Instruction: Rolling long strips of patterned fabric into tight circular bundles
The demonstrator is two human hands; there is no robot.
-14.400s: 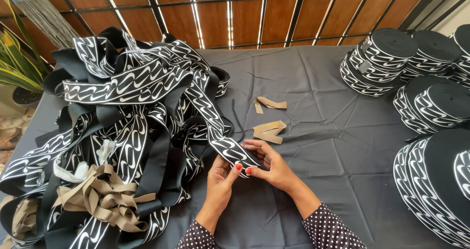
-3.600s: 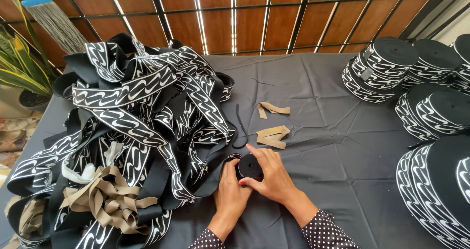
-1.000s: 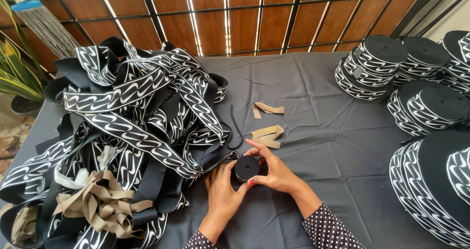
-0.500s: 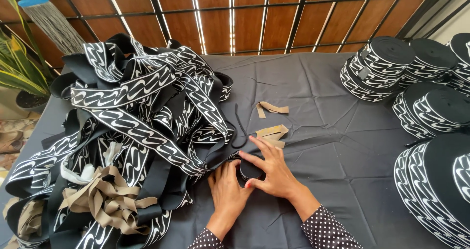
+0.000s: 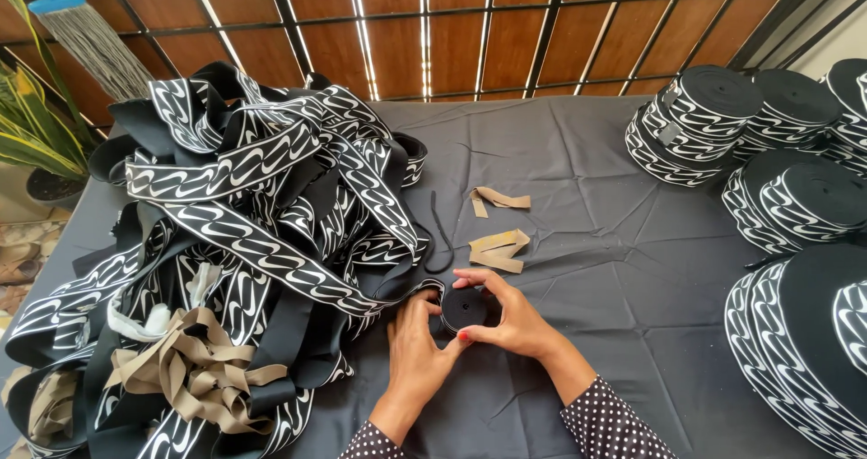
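Both hands are cupping a small roll of black patterned band (image 5: pixel 465 307) on the table (image 5: pixel 596 242): left hand (image 5: pixel 417 346) and right hand (image 5: pixel 510 319) pinching its rim, a loose band heap (image 5: pixel 244 233) lying leftward, tan strips (image 5: pixel 498 250) just beyond, finished rolls (image 5: pixel 704 120) stacked far right.

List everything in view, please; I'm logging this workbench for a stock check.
small band roll: one, black, table centre, between both hands
loose patterned band heap: one tangle, black and white, left half of table
tan strip bundle: one, beige, lower left in the heap
tan strip pieces: two small lots, beige, beyond the roll
finished rolls: several stacks, black and white, right edge
tablecloth: one, dark grey
plant: one, green, far left
hands: left hand and right hand, both on the small roll
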